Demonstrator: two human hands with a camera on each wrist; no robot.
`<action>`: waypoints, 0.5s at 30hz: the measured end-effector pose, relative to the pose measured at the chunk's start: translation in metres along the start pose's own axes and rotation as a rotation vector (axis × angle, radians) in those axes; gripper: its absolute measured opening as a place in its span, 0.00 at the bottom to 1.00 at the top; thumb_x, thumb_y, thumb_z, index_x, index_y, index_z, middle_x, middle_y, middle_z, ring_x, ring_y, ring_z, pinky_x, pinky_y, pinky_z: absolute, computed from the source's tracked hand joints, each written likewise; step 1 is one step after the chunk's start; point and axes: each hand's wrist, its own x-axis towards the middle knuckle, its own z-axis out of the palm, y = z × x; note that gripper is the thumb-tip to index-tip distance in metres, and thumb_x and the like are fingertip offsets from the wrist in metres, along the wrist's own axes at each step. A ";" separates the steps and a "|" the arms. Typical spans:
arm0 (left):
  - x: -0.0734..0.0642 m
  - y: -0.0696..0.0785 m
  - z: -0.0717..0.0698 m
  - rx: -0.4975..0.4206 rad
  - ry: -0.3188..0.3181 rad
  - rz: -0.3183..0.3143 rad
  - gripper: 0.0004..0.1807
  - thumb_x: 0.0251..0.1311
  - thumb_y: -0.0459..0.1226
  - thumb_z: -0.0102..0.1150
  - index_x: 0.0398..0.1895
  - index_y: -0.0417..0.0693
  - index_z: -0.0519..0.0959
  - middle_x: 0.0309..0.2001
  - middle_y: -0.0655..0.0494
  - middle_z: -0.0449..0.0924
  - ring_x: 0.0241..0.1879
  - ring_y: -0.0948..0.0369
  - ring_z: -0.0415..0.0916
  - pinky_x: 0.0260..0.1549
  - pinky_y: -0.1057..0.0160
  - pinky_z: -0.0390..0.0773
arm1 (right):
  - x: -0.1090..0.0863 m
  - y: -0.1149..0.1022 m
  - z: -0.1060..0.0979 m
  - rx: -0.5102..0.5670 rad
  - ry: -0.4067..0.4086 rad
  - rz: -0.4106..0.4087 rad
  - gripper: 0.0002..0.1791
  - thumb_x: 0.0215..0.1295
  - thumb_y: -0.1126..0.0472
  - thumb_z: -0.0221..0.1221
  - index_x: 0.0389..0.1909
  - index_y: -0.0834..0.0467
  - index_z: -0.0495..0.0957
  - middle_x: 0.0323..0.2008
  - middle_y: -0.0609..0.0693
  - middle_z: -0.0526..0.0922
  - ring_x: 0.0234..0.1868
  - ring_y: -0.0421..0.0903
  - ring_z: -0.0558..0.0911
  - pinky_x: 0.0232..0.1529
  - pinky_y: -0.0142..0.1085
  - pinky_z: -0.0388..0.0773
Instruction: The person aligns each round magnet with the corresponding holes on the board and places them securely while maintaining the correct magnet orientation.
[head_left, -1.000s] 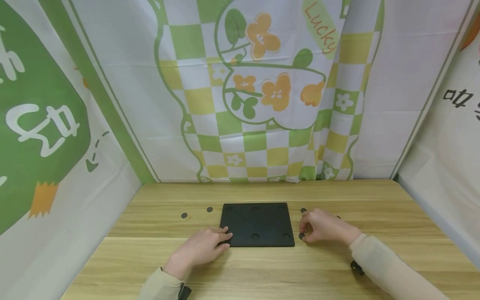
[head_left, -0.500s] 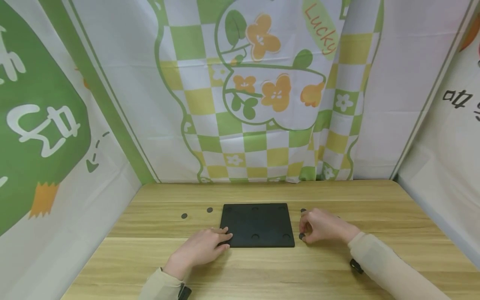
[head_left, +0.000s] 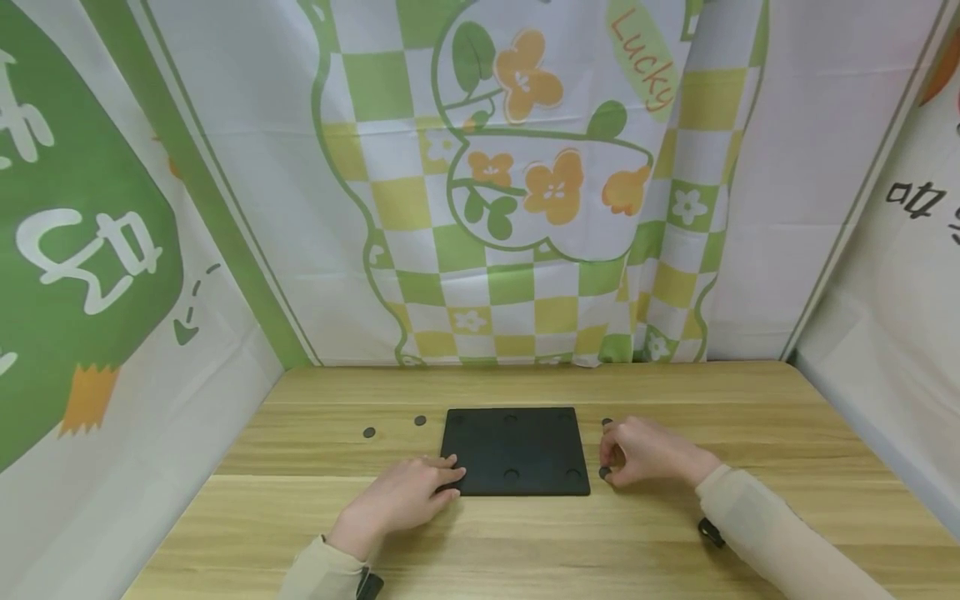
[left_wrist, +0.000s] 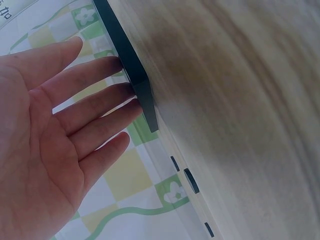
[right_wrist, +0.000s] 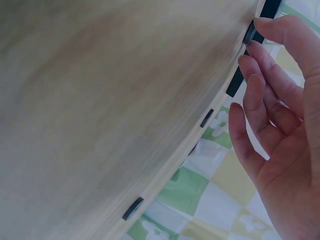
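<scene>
A flat black rectangular board (head_left: pixel 517 454) with shallow round recesses lies on the wooden table. My left hand (head_left: pixel 405 492) rests its fingertips on the board's near left corner, fingers extended; the left wrist view shows the fingertips (left_wrist: pixel 131 90) at the board's edge. Just right of the board, my right hand (head_left: pixel 641 454) pinches a small dark disc (right_wrist: pixel 249 32) between thumb and fingertips, low over the tabletop. Beyond that hand, another dark disc (head_left: pixel 607 422) shows partly, its rest covered by the fingers.
Two more dark discs, a nearer one (head_left: pixel 368 432) and a farther one (head_left: pixel 420 421), lie left of the board. In the right wrist view a further disc (right_wrist: pixel 133 208) lies on the table (head_left: pixel 517 550). A patterned curtain (head_left: pixel 517 308) hangs behind the table's far edge.
</scene>
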 end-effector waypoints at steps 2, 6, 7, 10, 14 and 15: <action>0.000 0.000 0.000 0.001 -0.005 -0.003 0.19 0.66 0.44 0.53 0.57 0.49 0.78 0.60 0.45 0.74 0.57 0.48 0.74 0.53 0.48 0.75 | 0.000 0.000 0.000 -0.003 0.001 -0.002 0.06 0.43 0.57 0.69 0.22 0.47 0.80 0.22 0.35 0.73 0.22 0.27 0.68 0.23 0.22 0.69; 0.000 -0.001 0.001 -0.001 -0.007 -0.005 0.19 0.66 0.44 0.53 0.58 0.49 0.78 0.61 0.45 0.74 0.58 0.48 0.74 0.53 0.48 0.75 | -0.001 -0.001 0.000 -0.002 -0.002 0.001 0.06 0.43 0.57 0.69 0.22 0.47 0.81 0.23 0.34 0.74 0.22 0.27 0.69 0.23 0.22 0.70; 0.000 -0.001 0.001 -0.001 -0.006 -0.006 0.19 0.66 0.44 0.53 0.58 0.49 0.78 0.61 0.45 0.74 0.58 0.48 0.74 0.53 0.48 0.75 | -0.001 -0.001 0.000 -0.001 -0.002 0.004 0.06 0.43 0.57 0.69 0.22 0.47 0.81 0.23 0.34 0.74 0.22 0.27 0.69 0.23 0.22 0.69; 0.000 0.000 0.001 -0.004 -0.001 -0.004 0.19 0.66 0.44 0.53 0.58 0.49 0.78 0.61 0.45 0.74 0.58 0.48 0.74 0.53 0.48 0.75 | -0.001 0.000 0.001 0.004 0.001 0.009 0.06 0.43 0.56 0.69 0.22 0.47 0.81 0.23 0.34 0.74 0.22 0.27 0.69 0.23 0.23 0.70; 0.000 0.000 0.000 -0.006 0.002 0.001 0.19 0.66 0.44 0.53 0.57 0.48 0.78 0.60 0.45 0.74 0.57 0.47 0.74 0.53 0.48 0.75 | -0.001 0.000 0.000 0.005 0.009 0.008 0.06 0.44 0.56 0.69 0.22 0.47 0.81 0.23 0.34 0.74 0.22 0.27 0.68 0.23 0.23 0.69; 0.000 0.000 0.000 -0.004 0.003 0.001 0.19 0.66 0.44 0.53 0.57 0.48 0.78 0.60 0.45 0.74 0.57 0.47 0.74 0.53 0.48 0.75 | -0.001 -0.001 0.000 0.006 0.010 0.008 0.06 0.44 0.56 0.69 0.22 0.47 0.81 0.23 0.34 0.74 0.22 0.27 0.68 0.23 0.23 0.69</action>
